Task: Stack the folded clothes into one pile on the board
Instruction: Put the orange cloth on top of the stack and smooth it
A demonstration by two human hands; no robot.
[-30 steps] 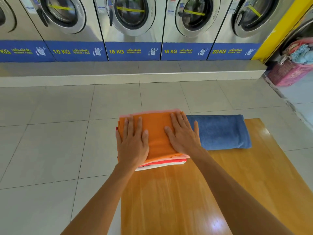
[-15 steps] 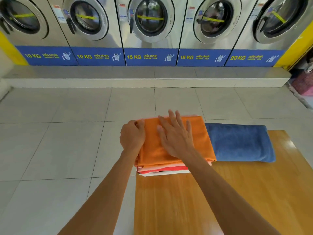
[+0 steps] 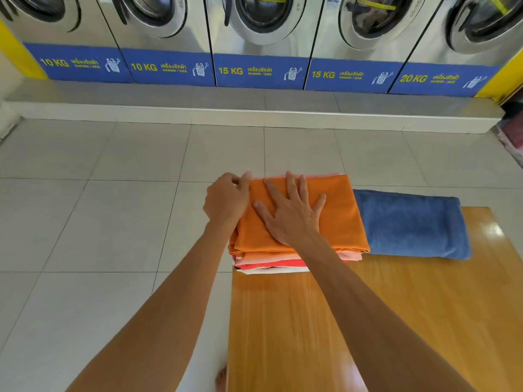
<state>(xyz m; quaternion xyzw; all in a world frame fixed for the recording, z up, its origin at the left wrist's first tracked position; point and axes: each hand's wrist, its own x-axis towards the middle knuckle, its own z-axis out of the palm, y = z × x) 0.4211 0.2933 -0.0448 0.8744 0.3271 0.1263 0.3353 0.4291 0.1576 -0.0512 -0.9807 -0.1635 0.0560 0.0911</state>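
Note:
A pile of folded clothes [image 3: 297, 260] sits at the far left corner of the wooden board [image 3: 410, 321], with an orange garment [image 3: 339, 213] on top and pink, red and white layers beneath. My right hand [image 3: 291, 216] lies flat on the orange garment, fingers spread. My left hand [image 3: 227, 198] is curled against the pile's left edge, fingers closed at the orange cloth's far left corner. A folded blue towel [image 3: 410, 224] lies on the board just right of the pile, touching it.
A row of front-loading washing machines [image 3: 260, 38] lines the far wall on a raised tiled step [image 3: 254, 108]. Grey floor tiles [image 3: 85, 207] stretch to the left of the board. A pink basket edge [image 3: 512, 131] shows at far right.
My left hand slid from lying flat on the orange garment to its left edge and curled. My right hand moved toward the middle of the pile. The camera view shifted left.

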